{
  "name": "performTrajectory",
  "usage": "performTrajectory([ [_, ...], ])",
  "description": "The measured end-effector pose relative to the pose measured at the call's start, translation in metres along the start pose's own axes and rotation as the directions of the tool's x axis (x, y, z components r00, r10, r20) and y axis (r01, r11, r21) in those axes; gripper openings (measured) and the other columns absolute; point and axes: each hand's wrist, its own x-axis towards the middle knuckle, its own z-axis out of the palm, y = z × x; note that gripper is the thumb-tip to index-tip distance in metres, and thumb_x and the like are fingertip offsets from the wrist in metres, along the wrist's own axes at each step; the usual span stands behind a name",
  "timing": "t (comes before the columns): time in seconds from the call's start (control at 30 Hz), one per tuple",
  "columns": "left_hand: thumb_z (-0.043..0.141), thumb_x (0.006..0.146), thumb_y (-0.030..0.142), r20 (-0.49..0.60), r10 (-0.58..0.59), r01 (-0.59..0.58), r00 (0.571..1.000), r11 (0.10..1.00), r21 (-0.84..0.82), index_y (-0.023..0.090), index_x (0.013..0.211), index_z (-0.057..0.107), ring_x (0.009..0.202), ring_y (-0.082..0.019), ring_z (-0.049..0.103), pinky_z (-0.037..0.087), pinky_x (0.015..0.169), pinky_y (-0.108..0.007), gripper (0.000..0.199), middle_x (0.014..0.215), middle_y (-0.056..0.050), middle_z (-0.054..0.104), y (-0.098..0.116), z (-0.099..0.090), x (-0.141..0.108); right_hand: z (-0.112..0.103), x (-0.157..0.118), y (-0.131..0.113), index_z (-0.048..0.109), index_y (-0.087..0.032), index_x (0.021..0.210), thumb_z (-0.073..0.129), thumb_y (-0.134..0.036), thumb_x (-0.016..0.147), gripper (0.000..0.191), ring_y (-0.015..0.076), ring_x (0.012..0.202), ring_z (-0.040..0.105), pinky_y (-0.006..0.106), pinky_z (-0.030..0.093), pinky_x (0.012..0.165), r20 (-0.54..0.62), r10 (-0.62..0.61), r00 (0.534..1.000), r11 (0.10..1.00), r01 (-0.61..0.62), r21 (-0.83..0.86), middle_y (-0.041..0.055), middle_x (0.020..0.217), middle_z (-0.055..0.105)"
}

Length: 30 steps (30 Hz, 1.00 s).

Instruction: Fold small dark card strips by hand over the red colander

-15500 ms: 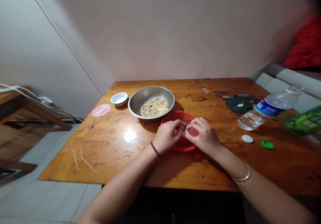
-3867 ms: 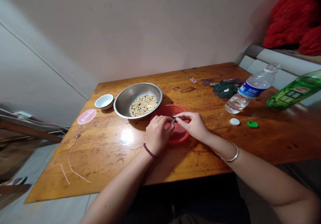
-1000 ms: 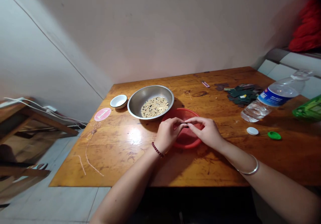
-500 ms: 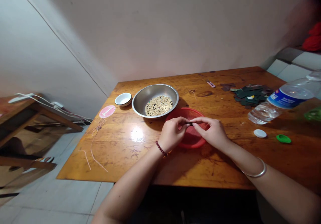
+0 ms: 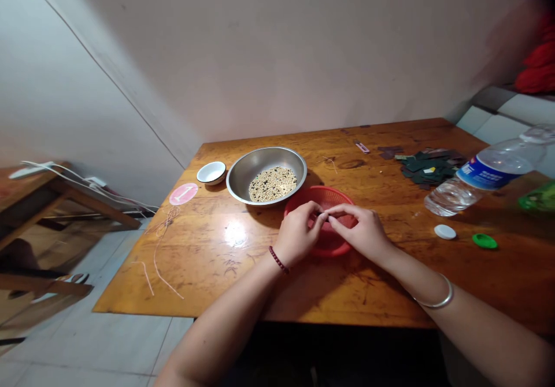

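Observation:
Over a red plastic basket (image 5: 332,248), my left hand (image 5: 301,231) and my right hand (image 5: 362,228) meet with their fingertips pinched close together. Between the fingertips is a small dark piece, mostly covered by the fingers, and its kind does not show. Both hands are closed on it. Just behind and left of the basket stands a steel bowl (image 5: 236,170) holding pale beans mixed with black ones (image 5: 273,183). A small white bowl (image 5: 211,172) with a dark rim sits left of the steel bowl.
A pile of dark green pieces (image 5: 429,167) lies at the right, near a clear water bottle (image 5: 477,170), a white cap (image 5: 445,232) and a green cap (image 5: 484,241). Behind is a pink cutter (image 5: 361,147). At left are a pink number disc (image 5: 183,194) and loose string (image 5: 158,254).
My fingertips have drawn closer together, so less of the dark piece shows. The whole view has shifted slightly; the bowls and basket stay in place on the table.

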Motion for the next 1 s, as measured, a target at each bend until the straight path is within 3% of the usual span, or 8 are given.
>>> performTrajectory([
  [0.27,0.051,0.093,0.032,0.007,0.022,-0.022,1.000,0.999,-0.040,0.020,0.092,0.061,0.076,-0.014,0.060,0.044,0.068,-0.023,0.016,0.088,-0.002,0.068,-0.0011,0.0004,-0.0002,-0.0019,0.0015,-0.0024,0.072,-0.024,0.089,0.063,-0.024,0.081,0.012,0.0194,0.078,0.072,0.032,0.056,0.077,-0.011,0.003,1.000,1.000,-0.003,-0.012,0.0010,0.085,0.076],
  [0.5,0.051,0.093,0.031,-0.005,0.015,-0.014,1.000,1.000,0.018,0.021,0.090,0.061,0.077,-0.013,0.061,0.043,0.067,-0.022,0.014,0.087,0.000,0.069,0.0004,-0.0006,-0.0010,-0.0019,0.0001,-0.0013,0.071,-0.025,0.089,0.064,-0.021,0.081,0.012,0.0190,0.080,0.071,0.032,0.054,0.077,-0.003,-0.018,1.000,0.998,0.018,-0.057,-0.0007,0.086,0.075],
  [0.8,0.050,0.094,0.038,-0.017,-0.016,0.017,1.000,0.995,0.099,0.022,0.090,0.062,0.078,-0.014,0.063,0.042,0.064,-0.022,0.020,0.089,0.000,0.071,0.0003,0.0001,-0.0020,-0.0016,-0.0001,0.0007,0.071,-0.026,0.091,0.063,-0.020,0.082,0.013,0.0206,0.083,0.068,0.036,0.051,0.082,-0.008,-0.175,0.985,0.965,0.169,-0.200,0.0002,0.088,0.075],
  [1.0,0.051,0.094,0.039,-0.022,-0.004,0.007,1.000,0.995,0.101,0.022,0.088,0.062,0.076,-0.013,0.062,0.041,0.062,-0.022,0.021,0.088,0.000,0.071,0.0022,0.0003,-0.0017,-0.0021,-0.0016,-0.0009,0.070,-0.024,0.094,0.063,-0.021,0.084,0.013,0.0229,0.097,0.067,0.040,0.051,0.089,-0.024,-0.233,0.972,0.948,0.221,-0.230,0.0041,0.103,0.072],
])
